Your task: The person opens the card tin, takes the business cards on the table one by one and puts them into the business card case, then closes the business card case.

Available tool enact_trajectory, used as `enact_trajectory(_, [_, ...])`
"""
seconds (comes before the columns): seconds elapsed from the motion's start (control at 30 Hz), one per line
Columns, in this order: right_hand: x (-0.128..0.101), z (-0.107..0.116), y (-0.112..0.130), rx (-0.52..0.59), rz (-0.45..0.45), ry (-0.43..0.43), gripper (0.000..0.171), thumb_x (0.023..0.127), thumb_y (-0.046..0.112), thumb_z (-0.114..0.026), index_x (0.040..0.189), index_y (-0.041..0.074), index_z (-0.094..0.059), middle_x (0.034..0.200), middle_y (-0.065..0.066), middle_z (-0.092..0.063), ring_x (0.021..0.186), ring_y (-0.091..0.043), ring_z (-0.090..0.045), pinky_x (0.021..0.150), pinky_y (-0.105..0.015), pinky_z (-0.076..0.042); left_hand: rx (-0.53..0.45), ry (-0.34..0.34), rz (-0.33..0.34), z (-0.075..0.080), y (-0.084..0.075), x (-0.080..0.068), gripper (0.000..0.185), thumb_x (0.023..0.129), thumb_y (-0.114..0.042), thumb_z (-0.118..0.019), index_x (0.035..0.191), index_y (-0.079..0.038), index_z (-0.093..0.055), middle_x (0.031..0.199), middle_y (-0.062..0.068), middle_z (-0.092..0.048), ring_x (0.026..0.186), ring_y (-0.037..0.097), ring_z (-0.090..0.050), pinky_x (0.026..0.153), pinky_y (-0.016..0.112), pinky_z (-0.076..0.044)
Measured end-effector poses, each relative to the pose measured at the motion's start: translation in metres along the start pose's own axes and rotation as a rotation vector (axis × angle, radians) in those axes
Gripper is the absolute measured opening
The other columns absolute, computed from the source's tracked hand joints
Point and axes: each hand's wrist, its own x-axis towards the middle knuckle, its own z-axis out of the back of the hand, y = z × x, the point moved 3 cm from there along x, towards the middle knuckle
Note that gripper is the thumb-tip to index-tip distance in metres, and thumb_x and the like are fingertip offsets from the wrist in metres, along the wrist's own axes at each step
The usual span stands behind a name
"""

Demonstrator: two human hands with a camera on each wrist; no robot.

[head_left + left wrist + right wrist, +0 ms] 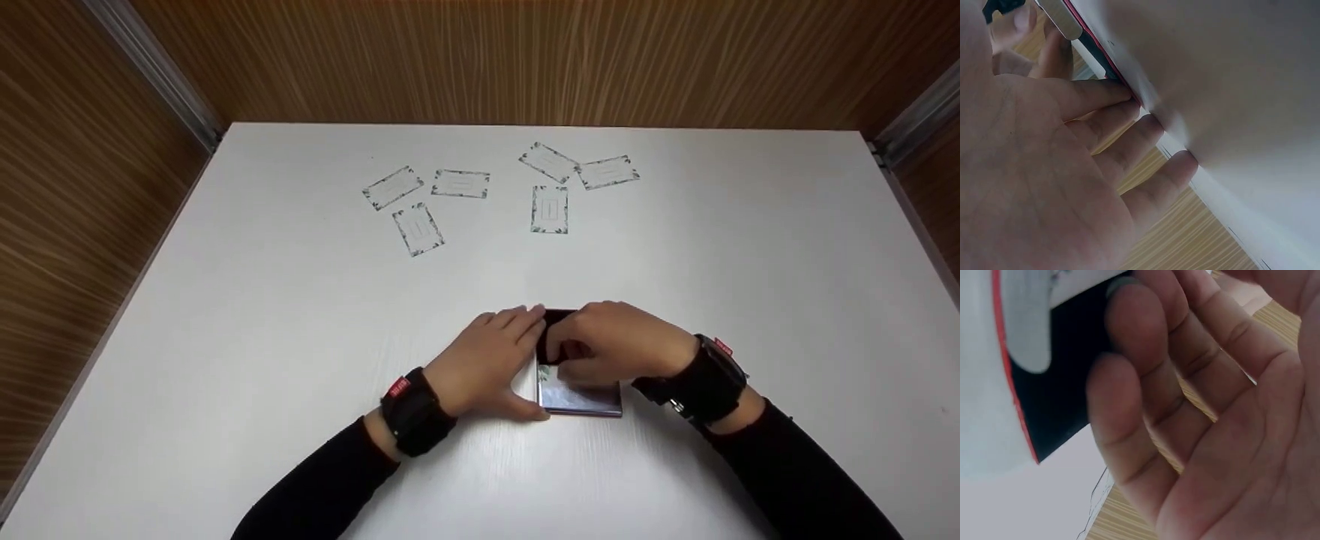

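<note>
Wood-panelled walls around a white tabletop (300, 360), six face-down cards (549, 209) scattered toward the far edge. Near the front edge, about the middle: a small glossy card box (581, 397), probably light, stiff and slick, best taken by its long side edges. Left hand (487, 367) set on edge, straight fingers (1129, 152) pressed along the box's left side. Right hand (611, 345) arched over the top, fingers (1129, 382) curled on the dark far end, seemingly at a flap.
</note>
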Motion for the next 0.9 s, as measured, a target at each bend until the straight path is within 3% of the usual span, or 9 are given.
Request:
enact_trajectory(0.13, [0.002, 0.011, -0.004, -0.058, -0.023, -0.12, 0.013, 0.088, 0.018, -0.07, 0.098, 0.022, -0.074, 0.087, 0.015, -0.066, 0.079, -0.005, -0.06, 0.075, -0.03, -0.053, -0.007, -0.012, -0.004, 0.001, 0.0, 0.0, 0.119, 0.074, -0.082, -0.06, 0.158, -0.006, -0.024, 0.167, 0.008, -0.019, 0.151, 0.025, -0.022, 0.119, 0.044, -0.029])
enact_trajectory(0.23, [0.007, 0.021, -0.012, -0.105, -0.091, -0.191, 0.021, 0.092, 0.021, -0.068, 0.111, 0.018, -0.075, 0.103, 0.007, -0.07, 0.095, -0.012, -0.065, 0.084, -0.039, -0.055, 0.007, -0.028, -0.007, 0.002, -0.001, 0.0, 0.119, 0.074, -0.082, -0.06, 0.158, -0.005, -0.026, 0.166, 0.008, -0.022, 0.15, 0.025, -0.025, 0.118, 0.043, -0.031])
enact_trajectory(0.37, [0.017, 0.027, -0.028, -0.128, -0.207, -0.17, 0.04, 0.094, 0.026, -0.066, 0.133, 0.015, -0.065, 0.134, -0.007, -0.063, 0.123, -0.028, -0.059, 0.097, -0.053, -0.05, 0.013, -0.035, -0.003, 0.001, -0.001, 0.0, 0.117, 0.074, -0.081, -0.061, 0.156, -0.005, -0.03, 0.165, 0.008, -0.024, 0.15, 0.024, -0.026, 0.117, 0.042, -0.031])
enact_trajectory(0.5, [0.028, 0.028, -0.046, -0.162, -0.3, -0.114, 0.058, 0.093, 0.029, -0.066, 0.147, 0.013, -0.05, 0.157, -0.016, -0.039, 0.138, -0.041, -0.044, 0.103, -0.062, -0.043, 0.004, -0.024, -0.005, -0.001, -0.003, 0.002, 0.116, 0.074, -0.081, -0.061, 0.157, -0.005, -0.03, 0.166, 0.007, -0.022, 0.151, 0.024, -0.025, 0.118, 0.042, -0.03])
enact_trajectory(0.67, [0.035, 0.027, -0.061, -0.237, -0.387, -0.088, 0.069, 0.095, 0.03, -0.063, 0.156, 0.015, -0.035, 0.163, -0.016, -0.025, 0.138, -0.048, -0.04, 0.099, -0.067, -0.043, 0.011, -0.025, -0.025, -0.003, -0.007, 0.004, 0.116, 0.075, -0.081, -0.06, 0.157, -0.006, -0.03, 0.166, 0.007, -0.022, 0.151, 0.024, -0.024, 0.118, 0.042, -0.03])
enact_trajectory(0.8, [0.041, 0.027, -0.063, -0.262, -0.406, -0.107, 0.069, 0.096, 0.03, -0.06, 0.158, 0.019, -0.032, 0.161, -0.012, -0.033, 0.137, -0.044, -0.041, 0.093, -0.068, -0.044, 0.013, -0.017, -0.012, -0.002, -0.004, 0.002, 0.115, 0.075, -0.081, -0.06, 0.157, -0.006, -0.029, 0.166, 0.007, -0.02, 0.151, 0.024, -0.023, 0.119, 0.042, -0.029])
enact_trajectory(0.9, [0.045, 0.029, -0.062, -0.28, -0.381, -0.142, 0.069, 0.093, 0.03, -0.062, 0.156, 0.018, -0.037, 0.152, -0.013, -0.045, 0.129, -0.041, -0.05, 0.088, -0.064, -0.049, 0.013, -0.011, -0.001, -0.001, 0.0, 0.0, 0.116, 0.075, -0.081, -0.06, 0.157, -0.006, -0.028, 0.166, 0.007, -0.02, 0.152, 0.024, -0.022, 0.119, 0.042, -0.029])
